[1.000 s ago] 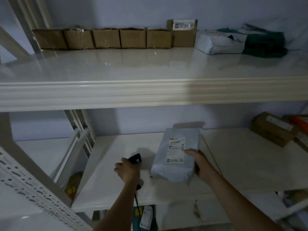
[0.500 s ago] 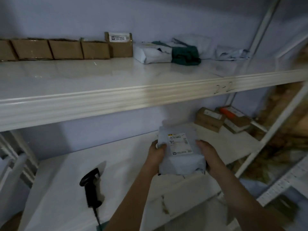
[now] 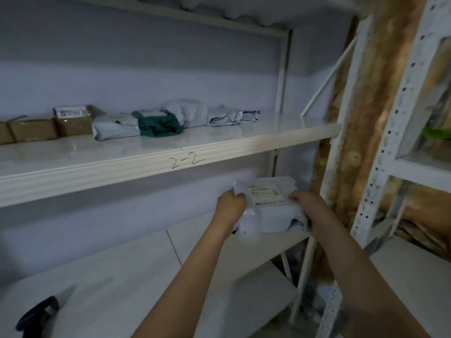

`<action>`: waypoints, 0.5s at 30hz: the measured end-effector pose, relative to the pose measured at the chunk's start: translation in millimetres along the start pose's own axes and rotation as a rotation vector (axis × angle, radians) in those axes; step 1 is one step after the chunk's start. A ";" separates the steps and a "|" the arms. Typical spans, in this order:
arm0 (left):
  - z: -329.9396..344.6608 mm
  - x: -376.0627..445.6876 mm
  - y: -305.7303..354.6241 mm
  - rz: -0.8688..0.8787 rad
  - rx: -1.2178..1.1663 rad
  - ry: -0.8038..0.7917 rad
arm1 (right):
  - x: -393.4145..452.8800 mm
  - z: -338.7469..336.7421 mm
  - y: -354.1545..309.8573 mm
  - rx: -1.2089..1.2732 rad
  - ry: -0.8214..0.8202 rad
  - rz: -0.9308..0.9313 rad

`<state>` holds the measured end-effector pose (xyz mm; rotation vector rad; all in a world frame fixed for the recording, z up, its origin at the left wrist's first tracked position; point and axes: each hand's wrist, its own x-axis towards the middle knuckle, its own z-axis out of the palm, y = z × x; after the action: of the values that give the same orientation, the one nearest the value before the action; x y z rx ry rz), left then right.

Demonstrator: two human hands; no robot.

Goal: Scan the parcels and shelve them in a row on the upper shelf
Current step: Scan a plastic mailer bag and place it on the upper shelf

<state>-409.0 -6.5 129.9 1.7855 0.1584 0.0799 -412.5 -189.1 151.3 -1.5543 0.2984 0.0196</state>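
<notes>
The upper shelf (image 3: 219, 140), marked "2-2" on its front lip, runs across the view from nine o'clock toward three, and its row sits against the back wall: brown cartons (image 3: 70, 123) at the far nine o'clock end, then soft grey mailers (image 3: 114, 129), a dark green bag (image 3: 158, 126), and a last crumpled grey mailer (image 3: 229, 115) closing the line. Bare shelf lies at three o'clock of that last one, which looks like the natural slot for the next parcel. Below, the lower shelf (image 3: 122, 276) carries the scanner (image 3: 39, 313) at seven o'clock, lying down and well apart from both hands, so I judge scanning done for this piece. Now the parcel (image 3: 266, 208) itself: a pale grey poly mailer, plump and soft, its printed label facing up, held in the air below the upper shelf's lip, at about five o'clock from the "2-2" mark. The left hand (image 3: 230, 203) grips its left edge with fingers curled over the top, and the right hand (image 3: 308, 206) clamps the right edge likewise. Two hands make sense, since a floppy bag sags when held by one side.
</notes>
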 end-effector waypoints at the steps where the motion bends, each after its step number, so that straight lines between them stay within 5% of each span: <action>1: 16.7 -3.7 15.2 0.027 0.016 0.006 | 1.0 -19.9 -10.8 0.009 0.005 -0.016; 8: 99.2 -5.5 126.4 0.284 0.180 0.069 | 18.7 -114.1 -82.0 0.128 0.097 -0.197; 15: 125.6 47.8 183.4 0.343 0.111 0.180 | 83.2 -121.0 -142.5 0.259 0.042 -0.315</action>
<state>-332.4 -159.4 279.6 1.9000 -0.0169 0.4862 -325.1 -326.1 275.6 -1.3298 0.0816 -0.2884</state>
